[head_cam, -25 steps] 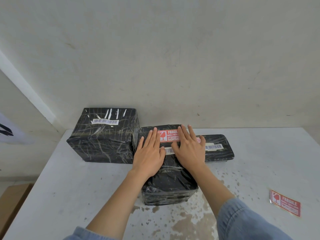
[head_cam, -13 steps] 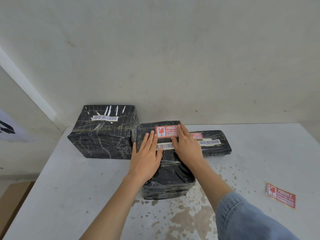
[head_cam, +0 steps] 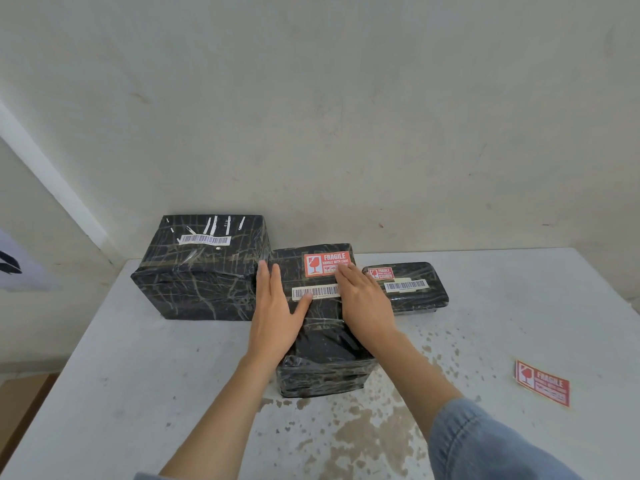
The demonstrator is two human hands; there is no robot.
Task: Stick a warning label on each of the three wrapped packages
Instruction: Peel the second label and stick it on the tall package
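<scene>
Three black wrapped packages stand on a white table (head_cam: 138,393). The middle package (head_cam: 322,351) carries a red FRAGILE label (head_cam: 327,264) and a barcode strip. My left hand (head_cam: 277,313) lies flat along its left edge, fingers together. My right hand (head_cam: 363,303) lies flat on its right side, fingertips touching the label's lower right corner. The flat package (head_cam: 408,287) at the right bears a small red label (head_cam: 380,273). The large package (head_cam: 204,268) at the left shows only a barcode. A loose red label (head_cam: 542,382) lies on the table at the right.
A white wall rises directly behind the packages. The table top is stained brown in front of the middle package. A cardboard box (head_cam: 20,410) sits on the floor at the lower left.
Both hands have slid apart toward the sides of the middle package, uncovering its red label and barcode. The view has shifted slightly.
</scene>
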